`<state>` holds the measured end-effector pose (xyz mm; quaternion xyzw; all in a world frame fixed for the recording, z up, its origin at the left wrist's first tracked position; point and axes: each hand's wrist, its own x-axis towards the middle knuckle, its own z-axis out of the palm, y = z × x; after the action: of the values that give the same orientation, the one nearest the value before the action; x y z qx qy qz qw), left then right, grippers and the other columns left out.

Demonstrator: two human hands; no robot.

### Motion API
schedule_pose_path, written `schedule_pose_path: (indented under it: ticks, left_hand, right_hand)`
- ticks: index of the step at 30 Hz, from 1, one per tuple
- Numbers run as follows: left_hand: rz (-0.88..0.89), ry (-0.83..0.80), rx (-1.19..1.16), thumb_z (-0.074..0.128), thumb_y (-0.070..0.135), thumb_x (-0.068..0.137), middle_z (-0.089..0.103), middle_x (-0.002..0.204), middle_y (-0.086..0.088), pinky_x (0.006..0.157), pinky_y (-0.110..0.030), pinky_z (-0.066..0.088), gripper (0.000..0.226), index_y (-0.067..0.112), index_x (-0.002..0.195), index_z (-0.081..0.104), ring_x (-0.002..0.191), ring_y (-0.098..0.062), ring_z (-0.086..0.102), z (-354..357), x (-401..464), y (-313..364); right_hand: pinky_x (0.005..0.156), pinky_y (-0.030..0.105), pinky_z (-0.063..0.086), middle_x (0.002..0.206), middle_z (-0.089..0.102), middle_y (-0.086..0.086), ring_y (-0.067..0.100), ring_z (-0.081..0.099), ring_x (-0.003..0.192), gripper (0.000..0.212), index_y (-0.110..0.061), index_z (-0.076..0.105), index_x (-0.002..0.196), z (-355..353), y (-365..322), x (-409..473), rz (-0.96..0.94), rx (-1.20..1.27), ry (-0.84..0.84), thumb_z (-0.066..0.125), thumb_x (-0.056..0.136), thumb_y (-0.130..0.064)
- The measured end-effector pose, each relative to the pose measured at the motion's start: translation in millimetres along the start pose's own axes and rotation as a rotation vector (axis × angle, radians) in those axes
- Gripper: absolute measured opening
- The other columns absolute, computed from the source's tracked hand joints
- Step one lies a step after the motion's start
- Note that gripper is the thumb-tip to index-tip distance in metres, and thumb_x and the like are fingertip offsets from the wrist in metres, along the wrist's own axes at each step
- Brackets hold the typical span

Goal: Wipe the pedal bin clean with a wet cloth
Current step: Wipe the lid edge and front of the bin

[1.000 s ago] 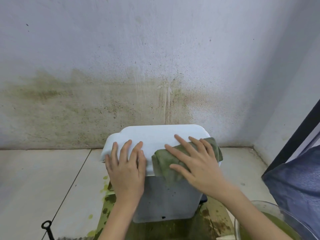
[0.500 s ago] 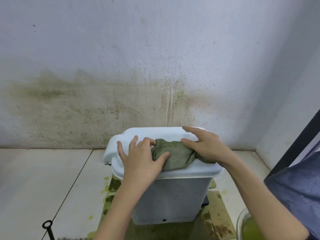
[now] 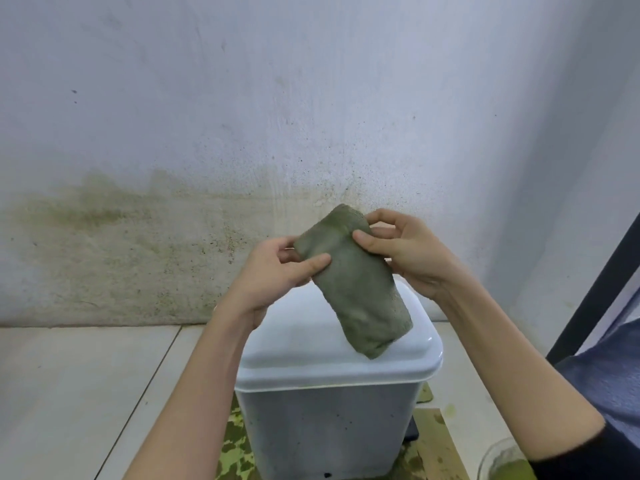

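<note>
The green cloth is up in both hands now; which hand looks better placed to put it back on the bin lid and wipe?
Probably the right hand. It pinches the cloth at its top, directly above the lid. The left hand only pinches its side edge.

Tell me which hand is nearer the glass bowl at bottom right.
Right. The right hand grips the folded green cloth up above the glass bowl; the left hand grips it farther left.

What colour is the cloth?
The cloth is dull olive green, seen in the head view.
</note>
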<state>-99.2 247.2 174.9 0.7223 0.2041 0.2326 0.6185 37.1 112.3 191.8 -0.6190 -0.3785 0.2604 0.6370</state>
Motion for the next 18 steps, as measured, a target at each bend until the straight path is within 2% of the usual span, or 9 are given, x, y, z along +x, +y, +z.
schedule_pose_path:
  ticks: [2, 5, 8, 10, 11, 13, 14, 16, 18]
  left_hand:
    - [0.114, 0.153, -0.033, 0.075, 0.008, 0.077, 0.069, 0.097, -0.01, 0.089, -0.038, 0.055, 0.025, 0.013, 0.1, 0.065, 0.097, -0.029, 0.067, 1.4, 11.5, 9.2]
    - [0.352, 0.286, 0.044, 0.075, 0.009, 0.078, 0.07, 0.089, 0.005, 0.079, -0.024, 0.055, 0.021, 0.023, 0.092, 0.065, 0.086, -0.012, 0.068, 0.4, 14.7, 29.6]
    - [0.49, 0.196, 0.181, 0.075, 0.007, 0.076, 0.074, 0.084, 0.01, 0.074, -0.012, 0.051, 0.02, 0.022, 0.089, 0.073, 0.08, -0.003, 0.069, -1.3, -13.6, 29.9]
    - [0.462, 0.04, 0.396, 0.075, 0.003, 0.075, 0.073, 0.079, 0.016, 0.073, -0.007, 0.048, 0.022, 0.023, 0.084, 0.076, 0.078, 0.002, 0.067, 3.6, -34.5, 6.3]
    - [0.42, -0.046, 0.507, 0.074, 0.001, 0.075, 0.071, 0.077, 0.02, 0.072, -0.006, 0.047, 0.025, 0.025, 0.083, 0.078, 0.079, 0.004, 0.066, 7.6, -43.0, -9.5]
    - [0.338, -0.158, 0.621, 0.073, 0.004, 0.076, 0.068, 0.073, 0.026, 0.073, -0.009, 0.047, 0.031, 0.035, 0.08, 0.077, 0.079, 0.007, 0.064, 14.1, -51.6, -37.6]
    - [0.321, -0.164, 0.632, 0.074, 0.007, 0.076, 0.068, 0.073, 0.027, 0.074, -0.01, 0.047, 0.033, 0.04, 0.081, 0.075, 0.079, 0.007, 0.064, 15.4, -52.7, -46.1]
    - [0.324, -0.125, 0.62, 0.075, 0.01, 0.076, 0.07, 0.077, 0.025, 0.076, -0.01, 0.048, 0.034, 0.043, 0.083, 0.073, 0.081, 0.007, 0.064, 13.5, -49.4, -50.9]
    - [0.347, -0.074, 0.602, 0.076, 0.012, 0.075, 0.071, 0.076, 0.022, 0.075, -0.009, 0.048, 0.024, 0.034, 0.083, 0.076, 0.079, 0.006, 0.065, 9.8, -45.7, -46.5]
  right_hand:
    - [0.061, 0.024, 0.052, 0.088, 0.07, 0.013, 0.019, 0.065, 0.074, 0.013, -0.011, 0.059, 0.087, -0.1, -5.8, 5.5, -0.124, -0.068, 0.117, 0.066, 0.084, -0.001]
    - [0.076, 0.026, 0.055, 0.086, 0.071, 0.013, 0.017, 0.066, 0.076, 0.023, -0.01, 0.055, 0.087, -1.2, -19.6, 7.7, -0.282, -0.059, 0.175, 0.064, 0.079, 0.011]
    - [0.08, 0.031, 0.052, 0.08, 0.072, 0.006, 0.018, 0.066, 0.079, 0.034, -0.015, 0.051, 0.089, -7.3, -11.5, -5.0, -0.287, -0.178, 0.122, 0.065, 0.076, 0.014]
    - [0.071, 0.032, 0.049, 0.078, 0.072, 0.002, 0.018, 0.065, 0.077, 0.043, -0.018, 0.051, 0.093, -11.0, 14.4, -24.7, -0.166, -0.387, 0.104, 0.059, 0.073, 0.019]
    - [0.069, 0.031, 0.047, 0.079, 0.072, -0.002, 0.017, 0.066, 0.081, 0.048, -0.02, 0.053, 0.092, -11.8, 28.4, -37.0, -0.101, -0.485, 0.118, 0.05, 0.07, 0.022]
    - [0.073, 0.02, 0.044, 0.084, 0.071, -0.009, 0.004, 0.064, 0.09, 0.056, -0.021, 0.059, 0.087, -7.9, 49.0, -60.0, -0.063, -0.583, 0.204, 0.038, 0.061, 0.024]
    - [0.076, 0.015, 0.042, 0.086, 0.07, -0.012, -0.001, 0.062, 0.092, 0.057, -0.022, 0.062, 0.086, -3.9, 53.9, -68.0, -0.084, -0.602, 0.236, 0.039, 0.062, 0.024]
    - [0.082, 0.014, 0.043, 0.09, 0.069, -0.017, -0.003, 0.061, 0.093, 0.047, -0.027, 0.065, 0.089, 8.1, 52.6, -76.7, -0.15, -0.606, 0.22, 0.05, 0.076, 0.016]
    - [0.084, 0.011, 0.042, 0.092, 0.069, -0.019, -0.006, 0.06, 0.095, 0.023, -0.032, 0.066, 0.096, 20.0, 42.6, -80.7, -0.182, -0.542, 0.093, 0.066, 0.084, -0.013]
